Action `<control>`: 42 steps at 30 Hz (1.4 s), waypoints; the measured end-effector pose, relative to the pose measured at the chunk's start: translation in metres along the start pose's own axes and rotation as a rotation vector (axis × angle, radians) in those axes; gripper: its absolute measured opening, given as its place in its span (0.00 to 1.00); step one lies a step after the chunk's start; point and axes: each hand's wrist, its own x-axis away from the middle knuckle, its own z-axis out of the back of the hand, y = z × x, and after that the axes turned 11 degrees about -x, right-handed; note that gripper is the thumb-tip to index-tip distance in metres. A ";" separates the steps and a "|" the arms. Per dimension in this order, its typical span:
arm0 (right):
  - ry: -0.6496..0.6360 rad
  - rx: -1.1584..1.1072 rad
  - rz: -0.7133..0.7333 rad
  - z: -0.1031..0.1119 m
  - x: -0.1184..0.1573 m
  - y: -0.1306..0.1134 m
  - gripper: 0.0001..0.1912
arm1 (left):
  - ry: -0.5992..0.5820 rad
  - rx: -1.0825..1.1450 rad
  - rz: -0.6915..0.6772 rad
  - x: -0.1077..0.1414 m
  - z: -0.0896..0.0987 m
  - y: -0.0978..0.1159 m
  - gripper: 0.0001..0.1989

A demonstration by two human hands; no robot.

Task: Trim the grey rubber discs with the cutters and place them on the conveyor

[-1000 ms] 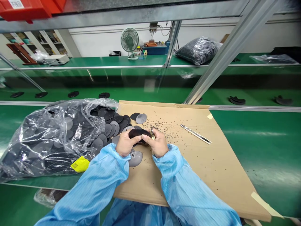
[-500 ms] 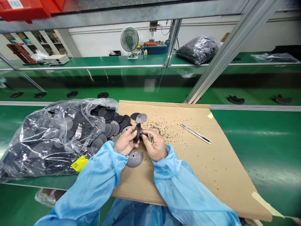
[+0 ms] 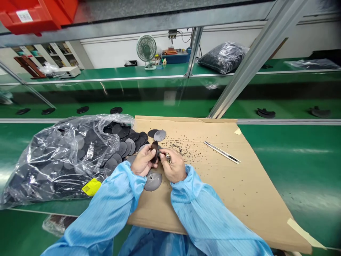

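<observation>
A dark round disc [image 3: 155,151] stands on edge between the fingers of my left hand [image 3: 143,160]. My right hand [image 3: 174,166] is closed around a small brass-coloured tool [image 3: 168,158], whose tip is at the disc's right face. Just below the hands a grey disc [image 3: 153,181] lies on the cardboard sheet [image 3: 213,192]. Two more discs, one light grey [image 3: 160,135], lie beyond my hands. Small black bits [image 3: 181,145] are scattered over the cardboard.
A clear plastic bag [image 3: 61,160] of dark discs spills open at the left, with a yellow label [image 3: 91,187]. A white-and-black knife-like tool [image 3: 222,152] lies at the right. A metal post [image 3: 245,60] slants behind the cardboard.
My right hand has shifted slightly left with the tool. The disc in my left hand has turned or tilted a little. The whole view has shifted slightly.
</observation>
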 end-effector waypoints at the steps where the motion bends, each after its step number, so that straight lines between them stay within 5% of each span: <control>1: 0.024 -0.031 -0.047 -0.001 0.000 0.002 0.08 | 0.052 -0.013 -0.008 -0.001 -0.001 0.001 0.26; 5: 0.228 -0.097 -0.267 0.000 -0.002 0.014 0.10 | 0.270 -0.111 -0.041 -0.008 -0.004 0.017 0.25; 8: 0.331 -0.128 -0.319 0.001 -0.004 0.020 0.11 | 0.384 -0.311 -0.209 -0.033 0.002 0.040 0.24; 13: 0.267 -0.106 -0.261 -0.003 -0.005 0.020 0.09 | 0.732 -1.191 -0.527 -0.110 0.023 0.094 0.14; 18: 0.267 -0.113 -0.228 -0.004 -0.004 0.019 0.08 | 0.619 -1.515 -0.719 -0.167 0.018 0.117 0.21; 22: 0.308 -0.150 -0.296 -0.001 -0.005 0.020 0.10 | 0.495 -1.594 -0.632 -0.156 0.000 0.100 0.19; 26: 0.375 -0.191 -0.355 0.001 -0.008 0.020 0.11 | 0.226 -1.683 -0.429 -0.111 -0.006 0.074 0.16; 30: 0.412 -0.192 -0.352 0.002 -0.010 0.021 0.13 | 0.052 -1.767 -0.409 -0.071 0.002 0.050 0.18; 33: 0.410 -0.181 -0.339 0.002 -0.010 0.023 0.12 | 0.102 -1.768 -0.424 -0.063 0.007 0.036 0.21; 38: 0.416 -0.185 -0.318 0.001 -0.009 0.027 0.13 | 0.324 -1.753 -0.348 -0.084 0.001 0.023 0.24; 42: 0.401 -0.183 -0.313 0.003 -0.009 0.026 0.13 | 0.386 -1.742 -0.392 -0.092 -0.009 0.018 0.24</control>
